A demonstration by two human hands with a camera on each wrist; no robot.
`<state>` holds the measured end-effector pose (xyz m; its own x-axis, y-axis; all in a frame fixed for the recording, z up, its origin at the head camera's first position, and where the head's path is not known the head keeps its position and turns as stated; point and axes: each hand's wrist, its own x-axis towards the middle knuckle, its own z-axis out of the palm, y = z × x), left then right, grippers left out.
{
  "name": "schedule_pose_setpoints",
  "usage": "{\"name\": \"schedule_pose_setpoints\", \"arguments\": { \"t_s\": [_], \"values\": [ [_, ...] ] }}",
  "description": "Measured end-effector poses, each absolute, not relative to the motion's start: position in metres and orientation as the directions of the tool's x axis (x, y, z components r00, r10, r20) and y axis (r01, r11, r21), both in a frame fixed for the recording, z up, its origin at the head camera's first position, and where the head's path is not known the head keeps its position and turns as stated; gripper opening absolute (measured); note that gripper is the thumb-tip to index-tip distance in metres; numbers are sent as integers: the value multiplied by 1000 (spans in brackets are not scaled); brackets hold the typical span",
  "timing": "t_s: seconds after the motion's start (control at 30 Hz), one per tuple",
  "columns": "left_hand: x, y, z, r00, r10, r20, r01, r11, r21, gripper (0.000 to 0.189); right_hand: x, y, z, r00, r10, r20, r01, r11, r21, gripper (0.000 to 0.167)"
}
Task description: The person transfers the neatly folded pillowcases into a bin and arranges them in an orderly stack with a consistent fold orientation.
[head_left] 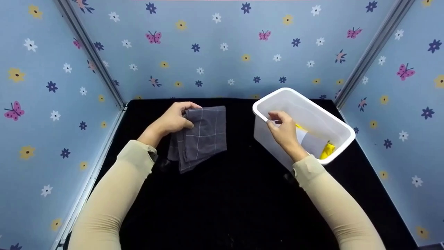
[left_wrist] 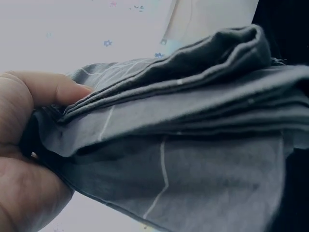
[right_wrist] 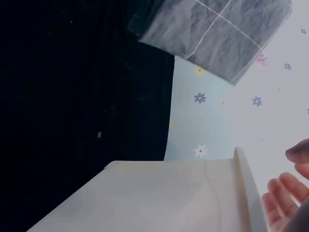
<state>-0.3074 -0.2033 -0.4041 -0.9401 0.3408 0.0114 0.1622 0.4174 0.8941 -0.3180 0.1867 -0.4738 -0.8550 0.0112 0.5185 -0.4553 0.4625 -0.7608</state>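
Note:
A folded dark grey cloth [head_left: 208,133] with thin white check lines is pinched at its left edge by my left hand [head_left: 173,118]. In the left wrist view, several layers of the cloth [left_wrist: 193,121] lie between thumb and fingers and fan out to the right. Over the near left rim of a white plastic bin [head_left: 338,121] is my right hand [head_left: 286,132], fingers loosely bent and holding nothing. The right wrist view has these fingers [right_wrist: 285,193] beside the bin's rim [right_wrist: 248,193]; whether they touch it, I cannot tell.
Inside the bin lie a yellow item [head_left: 327,151] and a pale grey and white item [head_left: 314,142], partly hidden by the right hand. A black cloth surface [head_left: 222,201] spreads beneath everything. Flower-patterned blue panels [head_left: 222,52] enclose the back and both sides.

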Motion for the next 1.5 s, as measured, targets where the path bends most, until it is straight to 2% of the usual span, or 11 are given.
{"name": "schedule_pose_setpoints", "arguments": {
  "t_s": [0.1, 0.3, 0.53, 0.83, 1.17, 1.5],
  "values": [
    [-306, -198, -401, -927, 376, -4, 168, 424, 890, 70, -315, 180, -471, -841, -17, 540, -501, 401, -767, 25],
    [-304, -188, -396, -892, 447, -64, 153, 432, 889, 69, -305, 169, -467, -866, -125, 484, -498, 300, -814, 36],
    [-299, -175, -390, -842, 536, -62, 205, 423, 883, 69, -298, 161, -465, -865, -279, 418, -490, 287, -823, 53],
    [-288, -160, -381, -769, 636, -65, 243, 385, 891, 71, -297, 155, -468, -831, -429, 355, -501, 297, -813, 62],
    [-285, -162, -378, -737, 676, -20, 311, 365, 877, 67, -295, 157, -476, -860, -418, 293, -466, 405, -787, 49],
    [-283, -177, -382, -767, 641, 11, 307, 353, 884, 65, -293, 167, -487, -889, -397, 230, -374, 336, -864, 17]
  ]
}}
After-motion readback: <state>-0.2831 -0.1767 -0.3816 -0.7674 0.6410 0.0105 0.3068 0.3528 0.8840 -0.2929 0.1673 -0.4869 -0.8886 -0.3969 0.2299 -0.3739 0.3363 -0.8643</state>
